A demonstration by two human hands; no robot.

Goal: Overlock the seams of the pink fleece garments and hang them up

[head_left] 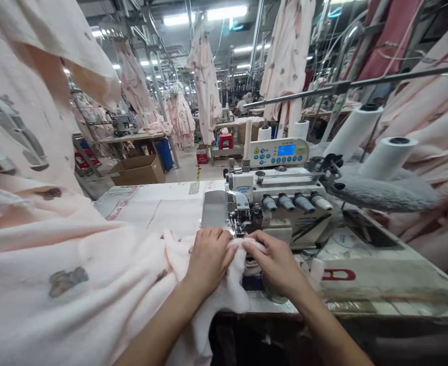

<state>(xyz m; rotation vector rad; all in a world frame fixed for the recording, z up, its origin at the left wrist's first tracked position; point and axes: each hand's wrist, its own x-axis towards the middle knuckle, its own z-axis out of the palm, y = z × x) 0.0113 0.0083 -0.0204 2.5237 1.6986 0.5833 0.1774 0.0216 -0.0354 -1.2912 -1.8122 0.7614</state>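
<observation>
A pale pink fleece garment [94, 274] with small brown prints lies across the sewing table and spills toward me on the left. My left hand [208, 256] presses down on the fabric with curled fingers, just in front of the presser foot. My right hand [275, 259] pinches the fabric's edge right beside it, fingers closed on the cloth. Both hands sit directly before the needle area of a white overlock sewing machine [277, 195], which carries a control panel with a blue display [280, 151].
White thread cones [355, 129] stand behind the machine on the right. More pink garments hang overhead [206, 84] and pile up on the right [433, 168]. A cardboard box [138, 170] and other workstations stand in the aisle beyond. The table top [361, 277] extends right.
</observation>
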